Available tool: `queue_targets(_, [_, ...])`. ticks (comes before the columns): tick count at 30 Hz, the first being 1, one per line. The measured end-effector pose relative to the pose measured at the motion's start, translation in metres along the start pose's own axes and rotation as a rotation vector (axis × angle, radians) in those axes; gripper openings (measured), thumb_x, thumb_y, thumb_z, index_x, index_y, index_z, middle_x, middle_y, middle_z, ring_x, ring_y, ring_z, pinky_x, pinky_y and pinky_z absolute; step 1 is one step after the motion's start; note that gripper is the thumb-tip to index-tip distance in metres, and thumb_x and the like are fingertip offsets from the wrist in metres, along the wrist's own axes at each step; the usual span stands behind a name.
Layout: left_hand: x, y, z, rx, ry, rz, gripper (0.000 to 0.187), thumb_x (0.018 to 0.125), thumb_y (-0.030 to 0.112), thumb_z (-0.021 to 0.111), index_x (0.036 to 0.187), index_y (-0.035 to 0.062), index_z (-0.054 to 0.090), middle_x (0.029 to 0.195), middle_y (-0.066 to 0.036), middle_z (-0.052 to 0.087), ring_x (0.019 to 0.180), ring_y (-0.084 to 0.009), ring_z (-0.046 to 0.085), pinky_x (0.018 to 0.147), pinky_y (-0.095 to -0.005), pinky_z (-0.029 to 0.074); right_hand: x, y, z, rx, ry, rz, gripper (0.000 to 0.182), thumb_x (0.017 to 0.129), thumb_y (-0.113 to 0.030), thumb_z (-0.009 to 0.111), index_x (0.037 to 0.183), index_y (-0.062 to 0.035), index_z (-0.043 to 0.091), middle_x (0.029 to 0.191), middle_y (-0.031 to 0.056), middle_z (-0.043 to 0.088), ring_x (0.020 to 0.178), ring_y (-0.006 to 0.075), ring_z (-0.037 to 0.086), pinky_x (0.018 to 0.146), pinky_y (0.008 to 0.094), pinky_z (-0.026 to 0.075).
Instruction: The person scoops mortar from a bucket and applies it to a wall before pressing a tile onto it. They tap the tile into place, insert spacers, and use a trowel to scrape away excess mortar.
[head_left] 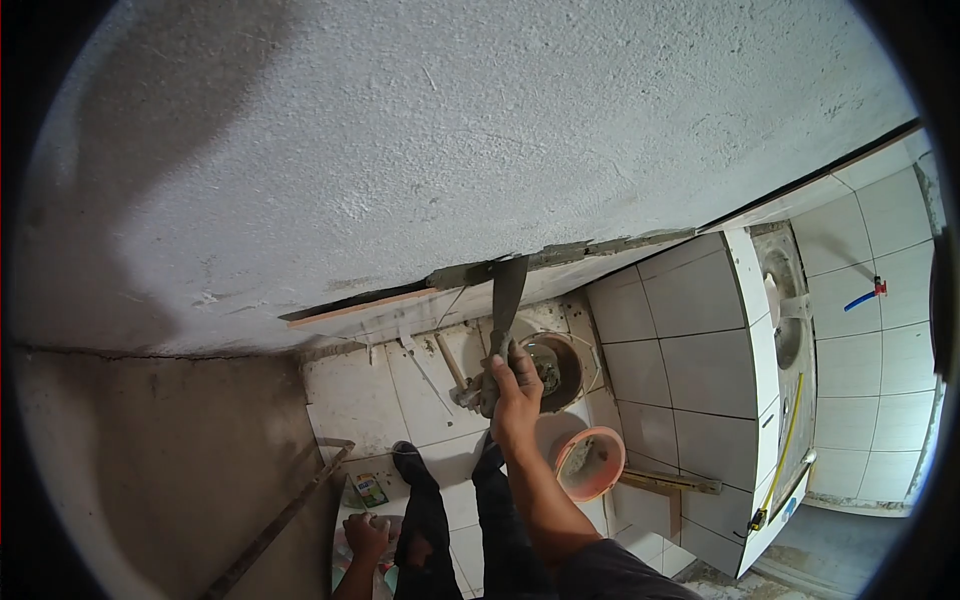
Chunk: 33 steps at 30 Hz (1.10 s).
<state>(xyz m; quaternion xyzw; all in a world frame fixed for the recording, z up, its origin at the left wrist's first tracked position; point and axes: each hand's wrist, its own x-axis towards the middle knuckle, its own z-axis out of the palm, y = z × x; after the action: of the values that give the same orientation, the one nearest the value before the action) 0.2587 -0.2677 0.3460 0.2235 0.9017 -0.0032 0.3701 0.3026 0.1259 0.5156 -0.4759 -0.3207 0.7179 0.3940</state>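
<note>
My right hand (516,388) is closed round the handle of a trowel (508,300), whose blade points up to the top edge of the wall tiles. Grey mortar (570,252) lies along the gap between that edge and the rough white wall (500,130). To the left, part of the gap is dark and open. My left hand (368,536) hangs low beside my leg with its fingers curled; whatever it holds, if anything, is too small to make out.
Below the trowel stand a round mortar container (552,372) and a pink bucket (590,463). A hammer (458,375) lies on the tiled floor. A long bar (285,520) leans at left. At right are a tiled counter (700,350) and a yellow tape measure (757,519).
</note>
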Motion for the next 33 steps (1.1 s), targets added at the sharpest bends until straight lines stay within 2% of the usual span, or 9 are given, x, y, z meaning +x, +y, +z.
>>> queue_targets(6, [0.003, -0.007, 0.000, 0.026, 0.025, 0.019, 0.040, 0.068, 0.032, 0.071, 0.096, 0.0037, 0.065, 0.097, -0.017, 0.056, 0.095, -0.0337, 0.050, 0.086, -0.0421, 0.042, 0.023, 0.031, -0.027, -0.081, 0.022, -0.274, 0.037, 0.083, -0.005, 0.058, 0.119, 0.0013, 0.049, 0.094, 0.0085, 0.054, 0.072, 0.0137, 0.055, 0.060, 0.0263, 0.047])
queue_targets(8, [0.006, -0.013, 0.009, 0.030, 0.089, 0.050, 0.041, 0.068, 0.033, 0.071, 0.095, 0.0037, 0.065, 0.094, -0.017, 0.058, 0.094, -0.0339, 0.052, 0.085, -0.0423, 0.042, 0.059, 0.042, -0.042, -0.813, 0.152, -0.892, 0.041, 0.078, -0.006, 0.064, 0.116, 0.0025, 0.050, 0.096, 0.0141, 0.054, 0.083, 0.0242, 0.056, 0.070, 0.0350, 0.046])
queue_targets(11, [0.004, -0.009, 0.001, -0.054, 0.040, -0.009, 0.040, 0.068, 0.034, 0.071, 0.095, 0.0038, 0.065, 0.093, -0.017, 0.059, 0.095, -0.0336, 0.053, 0.085, -0.0425, 0.042, 0.080, 0.057, -0.067, -0.999, 0.185, -0.908, 0.044, 0.074, -0.006, 0.067, 0.115, 0.0011, 0.053, 0.094, 0.0196, 0.054, 0.082, 0.0358, 0.054, 0.072, 0.0392, 0.045])
queue_targets(16, [0.001, -0.010, 0.002, 0.004, 0.014, 0.055, 0.037, 0.070, 0.032, 0.070, 0.094, 0.0046, 0.065, 0.098, -0.018, 0.059, 0.097, -0.0340, 0.053, 0.087, -0.0424, 0.041, 0.034, 0.070, -0.125, -0.950, 0.182, -0.810, 0.043, 0.077, -0.006, 0.063, 0.118, -0.0023, 0.052, 0.099, 0.0207, 0.055, 0.088, 0.0378, 0.055, 0.076, 0.0381, 0.045])
queue_targets(18, [-0.002, 0.006, -0.006, 0.029, 0.019, 0.039, 0.034, 0.069, 0.025, 0.071, 0.093, 0.0023, 0.063, 0.098, -0.018, 0.057, 0.097, -0.0354, 0.052, 0.086, -0.0436, 0.040, 0.027, 0.104, -0.184, -0.736, 0.207, -0.338, 0.041, 0.079, -0.009, 0.060, 0.118, -0.0008, 0.052, 0.099, 0.0230, 0.058, 0.090, 0.0390, 0.058, 0.076, 0.0372, 0.047])
queue_targets(20, [0.003, 0.016, -0.007, 0.031, 0.012, 0.060, 0.033, 0.068, 0.025, 0.072, 0.092, 0.0029, 0.064, 0.097, -0.018, 0.057, 0.096, -0.0353, 0.052, 0.086, -0.0438, 0.040, 0.035, 0.137, -0.257, -0.897, 0.231, -0.048, 0.043, 0.081, -0.012, 0.056, 0.121, 0.0031, 0.048, 0.091, 0.0193, 0.063, 0.068, 0.0231, 0.063, 0.064, 0.0336, 0.050])
queue_targets(24, [0.012, 0.024, 0.005, 0.106, 0.028, 0.139, 0.030, 0.069, 0.024, 0.071, 0.089, 0.0031, 0.064, 0.096, -0.017, 0.058, 0.096, -0.0354, 0.051, 0.085, -0.0443, 0.039, 0.089, 0.163, -0.351, -1.243, 0.066, 0.210, 0.039, 0.077, -0.023, 0.062, 0.110, -0.0026, 0.056, 0.095, 0.0250, 0.062, 0.091, 0.0413, 0.059, 0.079, 0.0462, 0.047])
queue_targets(26, [0.018, 0.034, 0.012, 0.155, -0.034, 0.102, 0.034, 0.069, 0.028, 0.070, 0.092, 0.0029, 0.064, 0.099, -0.017, 0.057, 0.097, -0.0350, 0.052, 0.085, -0.0433, 0.040, 0.122, 0.189, -0.380, -1.570, -0.045, 0.112, 0.036, 0.076, -0.023, 0.061, 0.106, -0.0034, 0.060, 0.096, 0.0231, 0.063, 0.091, 0.0393, 0.060, 0.080, 0.0448, 0.048])
queue_targets(33, [0.024, 0.044, 0.059, 0.173, -0.055, 0.118, 0.044, 0.065, 0.024, 0.073, 0.099, 0.0005, 0.059, 0.100, -0.018, 0.057, 0.094, -0.0350, 0.052, 0.085, -0.0431, 0.040, 0.250, 0.244, -0.380, -1.850, -0.374, 0.549, 0.029, 0.076, -0.020, 0.056, 0.100, -0.0057, 0.066, 0.100, 0.0163, 0.065, 0.095, 0.0304, 0.063, 0.082, 0.0397, 0.050])
